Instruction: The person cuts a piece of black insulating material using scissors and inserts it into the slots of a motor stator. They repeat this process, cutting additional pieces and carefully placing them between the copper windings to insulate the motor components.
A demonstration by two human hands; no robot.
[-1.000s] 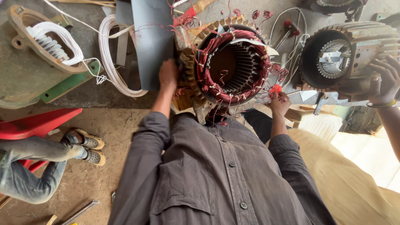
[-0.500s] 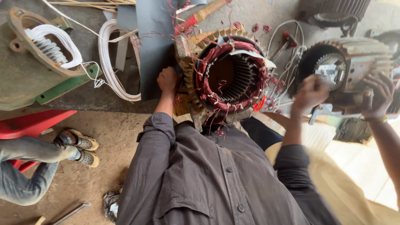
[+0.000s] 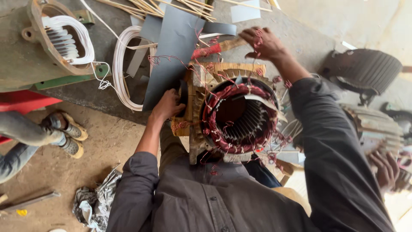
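left hand (image 3: 168,105) grips stator (image 3: 234,114) frame; right hand (image 3: 262,42) pinches red wire (image 3: 257,36).

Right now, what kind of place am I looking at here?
Most likely a motor rewinding or repair workshop. A stator wound with reddish wire sits under the hands, another motor housing with white windings lies nearby, and coiled white tubing rests on the floor.

Soft daylight, overexposed right edge (wide-angle stretch), slight blur.

Right hand (image 3: 262,43) now up beyond the stator (image 3: 236,116), among red wires (image 3: 206,64)
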